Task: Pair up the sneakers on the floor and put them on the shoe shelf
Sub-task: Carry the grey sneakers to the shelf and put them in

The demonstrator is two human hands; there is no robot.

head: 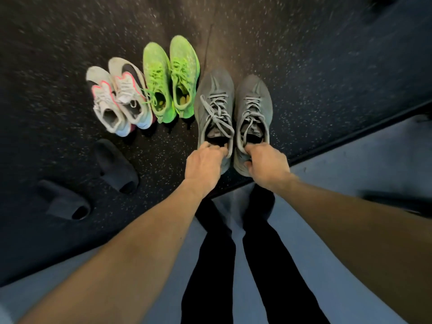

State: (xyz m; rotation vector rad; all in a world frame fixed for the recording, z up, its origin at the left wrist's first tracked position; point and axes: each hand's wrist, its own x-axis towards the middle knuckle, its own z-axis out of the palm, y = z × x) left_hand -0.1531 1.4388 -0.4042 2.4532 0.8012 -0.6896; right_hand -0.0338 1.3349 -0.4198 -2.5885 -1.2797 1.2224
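I have one grey sneaker in each hand. My left hand (203,163) pinches the heel collar of the left grey sneaker (214,106), fingers curled over the rim into the opening. My right hand (266,163) grips the heel of the right grey sneaker (253,106) the same way, thumb on the outside and fingers hooked inside the collar. The two shoes sit side by side, toes pointing away from me, laces loose, over the dark speckled floor (315,73); I cannot tell whether their soles touch it or are just lifted off.

Just beside the left grey shoe stands the pair of neon green sneakers (171,73), close together and toes away from me. Next to them, further left, is a pair of white sneakers with pink trim (117,94), also side by side, angled slightly. Nearer to me on the left lie two black slides (91,181), apart from each other and from the sneakers.

Below my arms I see my legs in black trousers (233,265) standing on a lighter grey floor strip (339,206) that meets the speckled floor along a diagonal edge.
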